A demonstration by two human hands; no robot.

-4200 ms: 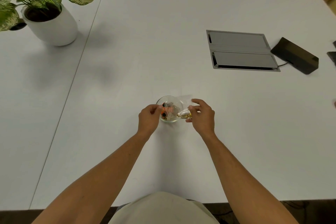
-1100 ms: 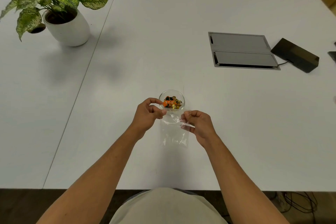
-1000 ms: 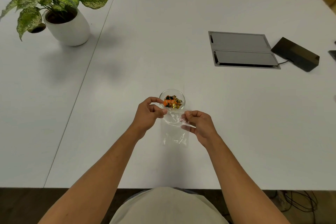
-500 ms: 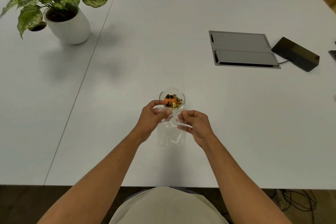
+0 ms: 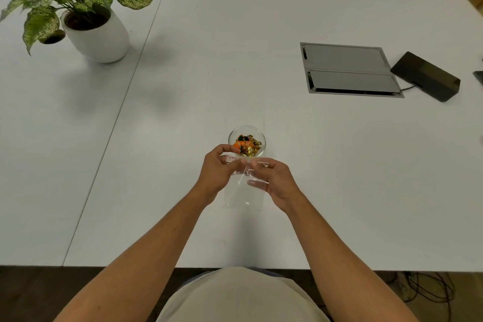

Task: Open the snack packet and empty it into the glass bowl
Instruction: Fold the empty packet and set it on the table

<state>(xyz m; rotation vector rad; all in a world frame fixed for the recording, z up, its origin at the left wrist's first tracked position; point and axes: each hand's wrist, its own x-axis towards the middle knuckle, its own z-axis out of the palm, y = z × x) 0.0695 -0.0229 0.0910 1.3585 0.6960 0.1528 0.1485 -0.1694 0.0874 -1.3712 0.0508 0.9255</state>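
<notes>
Now my left hand [image 5: 218, 172] and right hand [image 5: 274, 180] pinch the empty packet [image 5: 244, 191]; careless tugging could knock the full bowl [image 5: 247, 141].

potted plant [image 5: 88, 21] in white pot, far left of white table [image 5: 235, 60] | grey cable hatch [image 5: 349, 69] set flush, far right | black box [image 5: 426, 76] just beside hatch, cable attached | cables [image 5: 423, 287] on floor
</notes>
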